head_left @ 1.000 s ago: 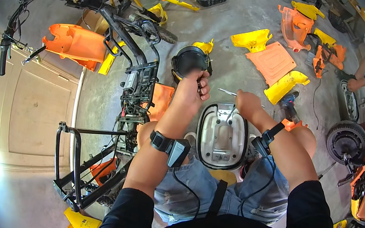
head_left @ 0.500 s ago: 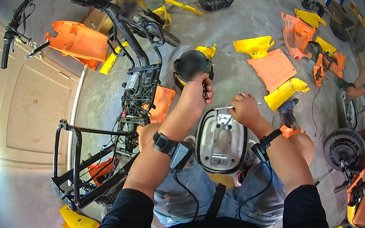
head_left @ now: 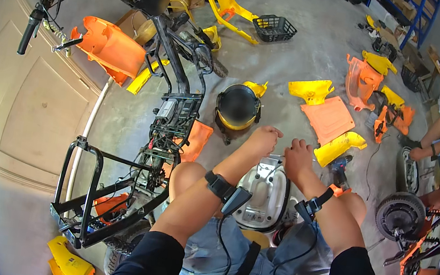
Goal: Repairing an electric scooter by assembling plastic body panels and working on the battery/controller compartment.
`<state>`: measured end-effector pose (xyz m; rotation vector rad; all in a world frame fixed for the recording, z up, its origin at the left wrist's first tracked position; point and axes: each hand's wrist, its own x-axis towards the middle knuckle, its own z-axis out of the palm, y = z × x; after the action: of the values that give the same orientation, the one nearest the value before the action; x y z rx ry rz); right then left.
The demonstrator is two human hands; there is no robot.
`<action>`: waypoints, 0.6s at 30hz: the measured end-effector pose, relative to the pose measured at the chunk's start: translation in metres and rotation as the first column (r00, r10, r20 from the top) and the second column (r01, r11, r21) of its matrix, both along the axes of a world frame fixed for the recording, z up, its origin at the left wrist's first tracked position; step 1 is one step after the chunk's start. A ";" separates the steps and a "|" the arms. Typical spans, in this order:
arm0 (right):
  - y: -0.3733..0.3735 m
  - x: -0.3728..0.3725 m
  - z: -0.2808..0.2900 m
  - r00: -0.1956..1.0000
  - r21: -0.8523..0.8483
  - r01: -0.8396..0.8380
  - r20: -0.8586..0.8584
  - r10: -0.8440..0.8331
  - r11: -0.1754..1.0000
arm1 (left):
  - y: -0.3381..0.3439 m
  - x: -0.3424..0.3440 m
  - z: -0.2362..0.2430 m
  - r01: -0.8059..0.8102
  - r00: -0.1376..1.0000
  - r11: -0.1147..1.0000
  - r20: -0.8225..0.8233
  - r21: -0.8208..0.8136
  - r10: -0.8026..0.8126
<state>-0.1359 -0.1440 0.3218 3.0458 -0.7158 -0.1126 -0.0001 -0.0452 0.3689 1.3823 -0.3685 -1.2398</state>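
Closest in, the person sits with denim-clad legs (head_left: 293, 257) spread. Between the knees lies a pale, moulded pan (head_left: 265, 194) with a dark rim, its hollow side facing up. A strapped grey wrist device (head_left: 235, 200) sits on the left forearm, another on the right, each trailing a cable.

Just past the pan's far end are the two hands, near each other but apart. The left hand (head_left: 266, 137) has its fingers curled in; whether it grips anything cannot be told. The right hand (head_left: 299, 155) is bent over the pan's far edge, fingers curled, and what it may hold is hidden.

To the left stands a bare black vehicle frame (head_left: 178, 103). To the right, a power drill (head_left: 341, 170) rests on the floor near a curved yellow panel (head_left: 342, 147) and a flat orange panel (head_left: 326, 120). Ahead of the left hand is a round black-and-yellow part (head_left: 238, 106). Farther off lies a black basket (head_left: 274, 29), touching or just beside a large yellow panel (head_left: 229, 9).
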 end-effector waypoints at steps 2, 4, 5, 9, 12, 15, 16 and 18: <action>0.000 0.002 0.008 0.999 -0.057 -0.009 -0.050 0.006 0.998 | 0.001 0.000 0.006 0.017 1.000 1.000 -0.008 -0.023 -0.018; 0.000 0.005 0.013 0.965 0.114 0.202 -0.191 -0.179 0.973 | 0.003 -0.001 0.012 0.010 1.000 0.999 -0.018 -0.045 -0.011; -0.001 0.005 0.015 0.968 0.091 0.178 -0.197 -0.158 0.980 | 0.003 -0.001 0.013 0.014 1.000 0.999 -0.005 -0.043 -0.014; -0.006 0.005 0.021 0.952 0.189 0.191 -0.275 -0.135 0.963 | 0.005 -0.003 0.015 0.009 1.000 1.000 0.021 -0.027 -0.009; -0.005 0.006 0.023 0.958 0.243 0.207 -0.247 -0.146 0.948 | 0.005 -0.003 0.012 -0.005 0.998 1.000 0.059 -0.010 0.006; -0.002 0.007 0.022 0.968 0.242 0.214 -0.185 -0.172 0.946 | 0.004 -0.002 0.008 0.010 0.991 1.000 0.131 -0.028 -0.006; -0.002 0.007 0.021 0.968 0.230 0.217 -0.176 -0.179 0.949 | 0.004 -0.002 0.006 0.010 0.992 1.000 0.130 -0.027 -0.006; -0.003 0.008 0.018 0.969 0.218 0.219 -0.164 -0.185 0.951 | 0.004 -0.002 0.003 0.016 0.988 0.999 0.154 -0.042 -0.010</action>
<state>-0.1282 -0.1470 0.3402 3.1274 -1.0732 -0.4429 -0.0022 -0.0416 0.3720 1.4441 -0.5095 -1.1321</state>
